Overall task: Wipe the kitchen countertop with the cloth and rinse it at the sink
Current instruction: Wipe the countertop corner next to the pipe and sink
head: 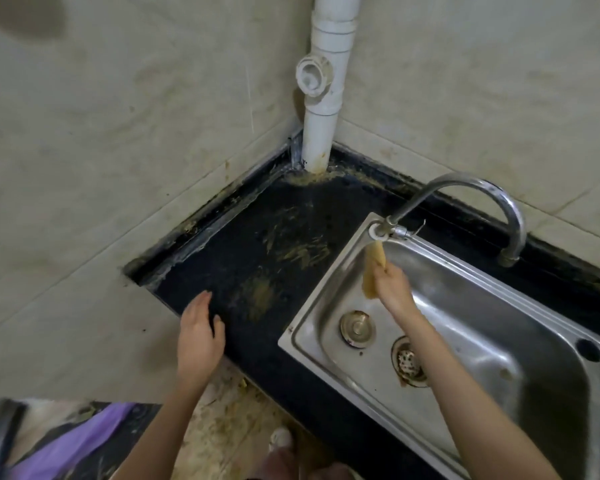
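Far left, a purple bag [66, 441] sits low by the floor, not part of the job. Left hand [200, 336] rests flat on the near edge of the dark countertop [229, 258], fingers straight and relaxed, gripping nothing. Countertop is wet-looking but yellow-brown smears [302, 251] show between the hand and the sink, more grime around the white pipe [321, 140] base in the far corner and along the wall seam. So wiping looks partly done at best; this stretch likely needs another pass.

Right of that, the steel sink [499, 306] is set into the counter, with a plug [357, 328] and a strainer drain [408, 362] in the basin. Right hand [394, 289] clenches around the cloth [373, 268], a yellowish bunched strip held up right under the faucet [478, 199] outlet, over the basin's far-left corner. Cannot tell if water is running; no clear stream visible. Cloth looks dirty.

Judgement: rinse step is underway or just beginning. Left to do: finish rinsing, probably wring, then go over the remaining smears and the corner.
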The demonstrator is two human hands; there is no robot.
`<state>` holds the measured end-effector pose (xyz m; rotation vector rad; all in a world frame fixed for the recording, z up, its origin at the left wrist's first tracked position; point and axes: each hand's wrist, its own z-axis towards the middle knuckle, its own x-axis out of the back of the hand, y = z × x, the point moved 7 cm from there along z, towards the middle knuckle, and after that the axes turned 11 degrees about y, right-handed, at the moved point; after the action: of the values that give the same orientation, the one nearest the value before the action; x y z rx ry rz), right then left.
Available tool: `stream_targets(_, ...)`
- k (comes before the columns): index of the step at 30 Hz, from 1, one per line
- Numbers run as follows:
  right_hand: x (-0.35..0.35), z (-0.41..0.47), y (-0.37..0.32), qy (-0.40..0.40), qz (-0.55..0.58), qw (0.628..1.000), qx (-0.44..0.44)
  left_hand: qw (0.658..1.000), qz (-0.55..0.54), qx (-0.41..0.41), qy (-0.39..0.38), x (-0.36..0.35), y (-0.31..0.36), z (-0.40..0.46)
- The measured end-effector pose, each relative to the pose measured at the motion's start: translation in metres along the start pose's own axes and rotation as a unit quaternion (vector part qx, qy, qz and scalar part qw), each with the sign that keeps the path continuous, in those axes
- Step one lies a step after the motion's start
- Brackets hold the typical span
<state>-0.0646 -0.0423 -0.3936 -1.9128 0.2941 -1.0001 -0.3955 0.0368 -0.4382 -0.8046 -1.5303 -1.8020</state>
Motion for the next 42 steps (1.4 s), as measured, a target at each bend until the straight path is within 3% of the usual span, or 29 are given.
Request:
stream_targets(5,-0.035,0.065,-0.041,0.059,0.002,0.998,0.032,0.993,0.106,0.0,-0.058,-0.027,-0.024,0.005)
stream_targets(8,-0.076,0.07,-0.034,0.025,-0.079,0.992,0.093,0.985,0.151,-0.007,-0.086,-0.043,-0.031,0.001)
stream_targets(9,-0.094,0.062,-0.026,-0.012,-0.16,0.978,0.135,0.983,0.166,-0.008,-0.08,-0.045,-0.032,0.001)
stream_targets(11,-0.124,0.045,-0.006,-0.068,-0.342,0.904,0.247,0.982,0.176,-0.01,-0.067,-0.045,-0.032,0.0)
stream_targets(13,-0.133,0.042,0.005,-0.077,-0.414,0.858,0.294,0.984,0.168,-0.017,-0.059,-0.045,-0.033,-0.002)
stream_targets(20,-0.121,0.081,-0.032,0.023,-0.431,0.836,0.34,0.984,0.175,-0.023,-0.04,-0.046,-0.032,-0.006)
stream_targets(26,-0.136,0.07,-0.016,0.016,-0.348,0.89,0.293,0.986,0.166,-0.017,-0.03,-0.048,-0.036,-0.007)
stream_targets(33,-0.142,0.07,0.001,-0.031,-0.455,0.848,0.27,0.985,0.171,-0.021,-0.025,-0.047,-0.036,-0.008)
stream_targets(39,-0.143,0.014,0.009,-0.121,-0.481,0.764,0.413,0.984,0.175,-0.024,-0.025,-0.048,-0.037,-0.008)
stream_targets(42,-0.128,0.07,0.002,-0.094,-0.507,0.785,0.344,0.982,0.185,-0.026,-0.026,-0.048,-0.037,-0.009)
